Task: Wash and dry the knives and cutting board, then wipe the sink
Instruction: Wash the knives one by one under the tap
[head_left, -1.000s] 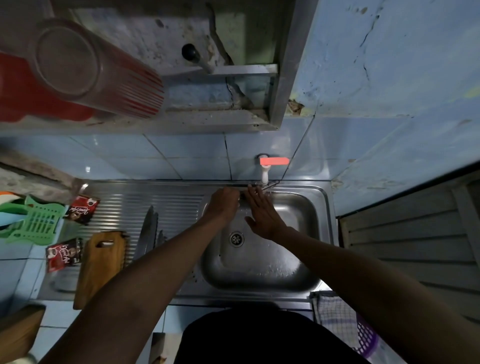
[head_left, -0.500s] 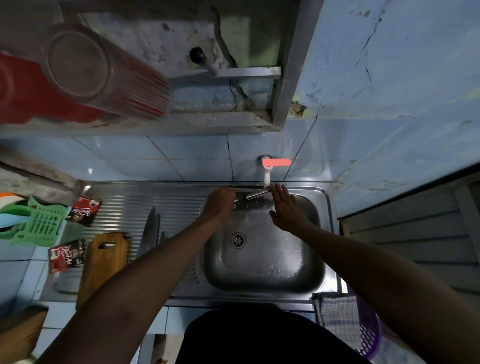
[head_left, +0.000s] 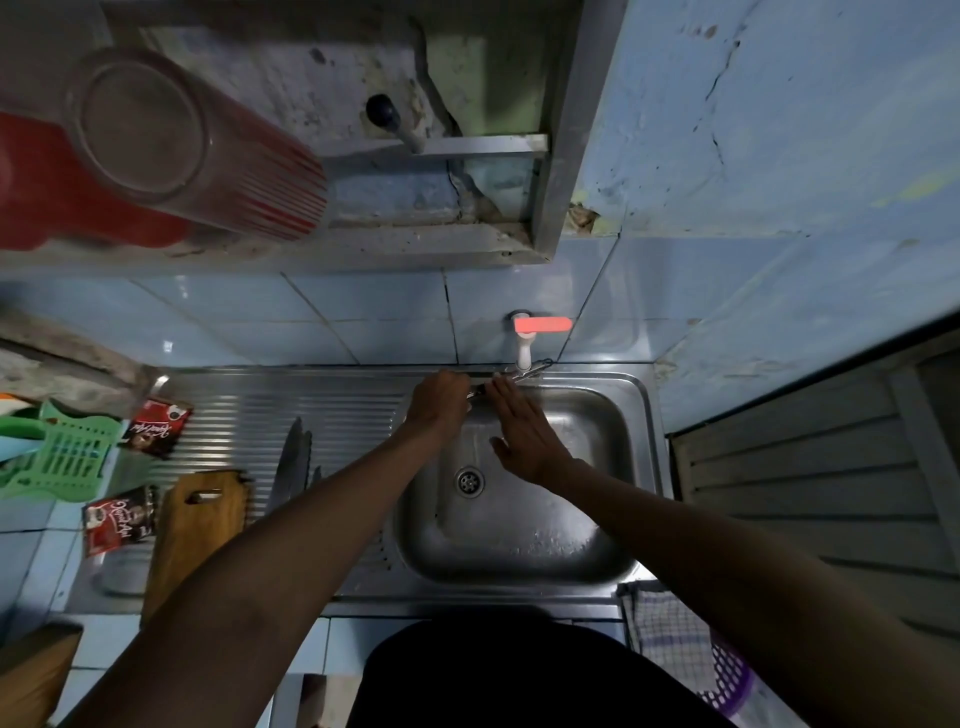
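Gripping a half-hidden knife (head_left: 511, 378), left hand (head_left: 435, 402) meets flat right hand (head_left: 524, 434).

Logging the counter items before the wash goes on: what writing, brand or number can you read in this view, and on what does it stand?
"Kapal Api", white script, appears to read so on the lower red sachet, beside the cutting board.
White script on the upper red sachet: seen upside down and too blurred to read.
Smaller print on both sachets: too small to read.
Red-handled tap, sink, green rack: no writing shows.
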